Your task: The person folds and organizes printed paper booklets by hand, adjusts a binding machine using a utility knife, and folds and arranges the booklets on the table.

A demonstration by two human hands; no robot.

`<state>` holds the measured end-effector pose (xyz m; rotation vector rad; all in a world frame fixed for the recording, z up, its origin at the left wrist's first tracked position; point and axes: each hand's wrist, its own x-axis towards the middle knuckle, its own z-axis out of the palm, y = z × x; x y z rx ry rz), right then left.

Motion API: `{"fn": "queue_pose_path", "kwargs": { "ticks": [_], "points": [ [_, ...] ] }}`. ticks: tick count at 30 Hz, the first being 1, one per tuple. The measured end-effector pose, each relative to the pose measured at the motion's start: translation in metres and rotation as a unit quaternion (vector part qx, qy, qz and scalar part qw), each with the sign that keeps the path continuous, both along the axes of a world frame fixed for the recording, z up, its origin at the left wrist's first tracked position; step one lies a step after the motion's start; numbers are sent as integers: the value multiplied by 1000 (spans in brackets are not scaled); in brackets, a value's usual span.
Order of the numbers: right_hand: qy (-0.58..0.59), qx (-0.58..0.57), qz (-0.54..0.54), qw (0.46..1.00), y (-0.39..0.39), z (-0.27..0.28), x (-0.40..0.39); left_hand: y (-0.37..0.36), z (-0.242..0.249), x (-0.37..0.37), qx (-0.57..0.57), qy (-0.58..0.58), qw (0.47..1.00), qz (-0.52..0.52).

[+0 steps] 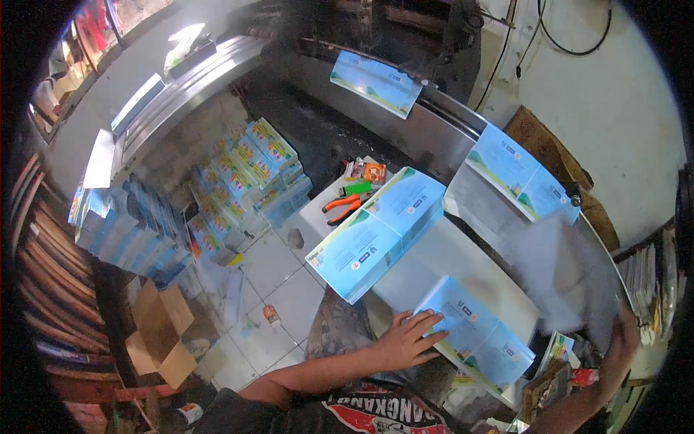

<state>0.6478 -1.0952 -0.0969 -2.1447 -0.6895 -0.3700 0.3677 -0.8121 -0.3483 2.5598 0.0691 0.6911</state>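
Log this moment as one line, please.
left hand: spread on near blue stack | right hand: blurred, near pale sheet, grip unclear | pliers: beside larger blue stack

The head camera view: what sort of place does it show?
Probably a small printing or paper-finishing workshop: piles of colourful printed paper stand at the left, blue sheets lie against metal equipment, and orange-handled pliers lie beside a blue stack.
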Motion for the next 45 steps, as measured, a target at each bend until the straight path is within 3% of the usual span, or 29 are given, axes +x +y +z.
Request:
{"fn": "queue_pose_path", "kwargs": {
  "ticks": [1, 2, 4, 6, 7, 10, 12, 16, 18, 20, 21, 22, 23, 25, 26, 27, 28, 36, 42, 43, 44, 45],
  "points": [
    [99, 61, 20, 993, 3, -1, -12, 1, 1, 0, -2, 7, 1000, -3],
    [15, -96, 52, 994, 9, 4, -30, 1, 2, -1, 1, 7, 1000, -7],
    [-67, -247, 73, 964, 27, 8, -68, 2, 5, -2, 0, 22, 1000, -7],
    [20, -248, 90, 964, 56, 4, -103, 5, 2, -5, -20, 6, 1000, -14],
    [11, -263, 86, 961, 70, -5, -123, 6, -1, -6, -44, -11, 999, -13],
    [-83, -317, 130, 936, 72, -96, -138, 10, -12, -10, -78, -83, 993, 35],
    [-108, -408, 171, 890, 71, -144, -150, 7, -21, -15, -83, -89, 991, 52],
    [-89, -394, 186, 896, 69, -173, -166, 9, -20, -21, -57, -90, 992, 68],
    [-46, -377, 193, 905, 67, -163, -163, 7, -13, -23, -59, -74, 995, 22],
    [-50, -336, 149, 929, 65, -129, -165, 4, -1, -23, 21, -86, 994, 59],
    [84, -207, 196, 955, 60, -99, -170, -1, 0, -21, 17, -77, 997, 24],
    [207, -62, 243, 946, 56, -71, -176, -4, -1, -21, 44, -85, 995, 23],
    [210, 145, 296, 920, 50, -52, -186, -8, -1, -24, 74, -89, 993, 29],
    [117, -44, 159, 979, 46, 8, -212, -16, 0, -18, 77, -79, 994, -1],
    [225, 181, 524, 801, 49, 7, -193, -22, 0, -19, 80, -85, 993, -16],
    [231, 306, 656, 650, 52, 9, -189, -26, 2, -21, 73, -67, 995, -22],
    [253, 373, 778, 437, 55, 12, -184, -30, 3, -18, 84, -65, 994, -20],
    [288, 330, 790, 429, 79, 31, -181, -38, 20, -3, 126, 15, 991, -28],
    [267, 327, 794, 436, 87, 22, -170, -41, 41, 27, 101, 69, 991, 60],
    [257, 323, 779, 473, 87, 18, -167, -39, 47, 30, 95, 82, 991, 50],
    [227, 296, 707, 601, 87, 10, -165, -40, 50, 31, 87, 95, 991, 40],
    [186, 212, 541, 792, 89, -2, -163, -40, 47, 32, 83, 93, 991, 48]
  ]
}}
